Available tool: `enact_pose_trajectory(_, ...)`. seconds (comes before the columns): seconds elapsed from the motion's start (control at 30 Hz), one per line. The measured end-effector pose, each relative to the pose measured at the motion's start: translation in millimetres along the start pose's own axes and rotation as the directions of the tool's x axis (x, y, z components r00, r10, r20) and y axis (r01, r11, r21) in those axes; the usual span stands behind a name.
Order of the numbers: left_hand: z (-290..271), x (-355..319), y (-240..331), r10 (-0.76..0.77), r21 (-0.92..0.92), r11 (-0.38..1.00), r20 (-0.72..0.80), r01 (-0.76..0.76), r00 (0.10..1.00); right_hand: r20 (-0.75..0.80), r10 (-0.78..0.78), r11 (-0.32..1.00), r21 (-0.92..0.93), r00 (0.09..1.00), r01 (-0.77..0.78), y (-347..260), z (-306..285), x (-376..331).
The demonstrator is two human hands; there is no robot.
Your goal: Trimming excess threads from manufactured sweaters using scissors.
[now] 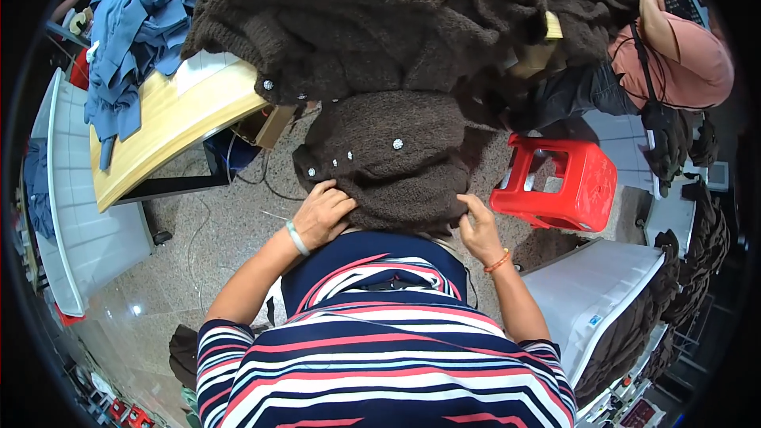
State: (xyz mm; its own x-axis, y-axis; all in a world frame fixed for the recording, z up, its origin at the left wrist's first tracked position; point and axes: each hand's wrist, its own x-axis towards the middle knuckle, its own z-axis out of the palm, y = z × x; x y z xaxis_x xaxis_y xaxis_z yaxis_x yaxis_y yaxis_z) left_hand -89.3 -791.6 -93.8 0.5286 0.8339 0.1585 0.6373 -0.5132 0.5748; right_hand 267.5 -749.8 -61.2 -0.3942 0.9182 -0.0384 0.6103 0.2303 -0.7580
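While both hands are pinching the brown cardigan's (388, 162) near hem, left hand (321, 216) at seven o'clock, right hand (478, 230) at five, straightening seems underway; smoothing probably comes next.

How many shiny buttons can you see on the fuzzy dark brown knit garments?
5: one on the upper pile's left edge, four on the held dark brown fuzzy cardigan: at. Folds may hide more.
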Motion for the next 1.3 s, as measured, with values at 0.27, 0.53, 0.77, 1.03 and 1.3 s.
enact_pose_trajectory(0.27,-105.1,-21.2,23.7,-0.398,-0.708,0.539,0.263,0.456,0.879,0.302,-0.043,0.931,0.358,0.952,-0.072,-75.2,-94.2,66.5)
enact_pose_trajectory(0.53,-52.4,-22.5,3.8,-0.225,-0.842,0.157,0.479,0.516,0.849,0.596,-0.261,0.901,0.432,0.759,-0.03,-120.0,-29.6,94.6)
enact_pose_trajectory(0.77,-62.4,-13.1,18.9,-0.43,-0.891,0.076,0.375,0.447,0.821,0.618,-0.213,0.969,0.234,0.757,0.082,-112.8,-32.8,68.2)
enact_pose_trajectory(1.03,-131.3,-21.9,66.4,-0.209,-0.654,0.756,-0.263,-0.015,0.942,-0.473,-0.23,0.935,-0.351,0.85,0.057,-81.1,-69.4,88.5)
enact_pose_trajectory(1.3,-134.8,-21.9,88.0,-0.163,-0.728,0.681,-0.252,-0.076,0.954,0.436,-0.432,0.901,0.256,0.789,0.351,-119.0,-10.7,71.4)
